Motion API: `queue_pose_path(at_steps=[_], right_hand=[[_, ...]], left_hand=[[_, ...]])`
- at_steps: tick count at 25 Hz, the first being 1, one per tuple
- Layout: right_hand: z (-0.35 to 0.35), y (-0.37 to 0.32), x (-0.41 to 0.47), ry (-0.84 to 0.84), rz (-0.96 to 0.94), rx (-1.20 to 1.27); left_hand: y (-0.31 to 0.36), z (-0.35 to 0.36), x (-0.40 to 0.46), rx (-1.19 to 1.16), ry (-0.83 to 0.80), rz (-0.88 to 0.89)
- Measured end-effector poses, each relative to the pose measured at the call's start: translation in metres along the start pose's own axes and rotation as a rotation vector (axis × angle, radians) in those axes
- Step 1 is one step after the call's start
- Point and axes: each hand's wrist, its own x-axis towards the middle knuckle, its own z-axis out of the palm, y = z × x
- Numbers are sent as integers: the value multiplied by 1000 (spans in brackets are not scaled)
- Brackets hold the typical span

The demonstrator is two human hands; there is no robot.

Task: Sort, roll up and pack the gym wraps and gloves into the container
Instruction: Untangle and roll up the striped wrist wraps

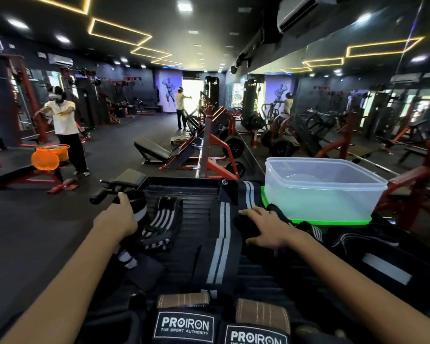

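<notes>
Black gym wraps with white stripes lie spread over a dark ribbed platform (184, 197). My left hand (121, 216) grips a rolled black-and-white wrap (135, 203) at the platform's left side. A long striped wrap (221, 242) runs down the middle. My right hand (263, 228) rests with spread fingers on a dark glove or wrap (246, 227) beside it. A clear plastic container (320, 192) stands on its green lid (333, 221) at the right. Two PROIRON gloves (184, 324) lie nearest me.
A striped folded wrap (159, 224) lies between my hands, and more wraps (372, 254) pile at the right. Red-framed gym machines and benches (209, 150) stand beyond. A person (65, 130) stands at the left by an orange basket (51, 156).
</notes>
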Motion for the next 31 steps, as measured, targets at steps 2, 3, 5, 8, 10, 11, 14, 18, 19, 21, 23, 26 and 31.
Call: queue_pose_path(at_steps=[2, 3, 5, 8, 10, 11, 14, 18, 19, 21, 23, 26, 31], right_hand=[[7, 5, 1, -43, 168, -26], [11, 4, 2, -31, 178, -31], [14, -1, 4, -6, 153, -26], [15, -6, 0, -43, 121, -47], [12, -6, -6, -5, 79, -27], [10, -7, -9, 42, 42, 24], [1, -16, -15, 156, -99, 323], [2, -38, -22, 0, -184, 354], [6, -43, -22, -25, -193, 332], [11, -51, -19, -19, -221, 356], [14, -62, -16, 50, -249, 396], [7, -84, -15, 122, -351, 632], [-5, -122, -4, 230, -434, 945]], left_hand=[[1, 2, 1, -91, 69, 82], [3, 1, 0, -175, 94, 118], [9, -2, -3, -365, 92, 166], [20, -8, -8, -615, 108, 225], [27, -13, -14, -732, 217, 326], [29, -15, -18, -771, 283, 365], [32, -19, -21, -870, 478, 384], [26, -23, -10, -1138, 550, 258], [25, -25, -8, -1255, 547, 227], [27, -31, -13, -1481, 527, 197], [32, -33, -18, -1639, 466, 189], [45, -30, -26, -1692, 346, 244], [51, -25, -34, -1626, 261, 466]])
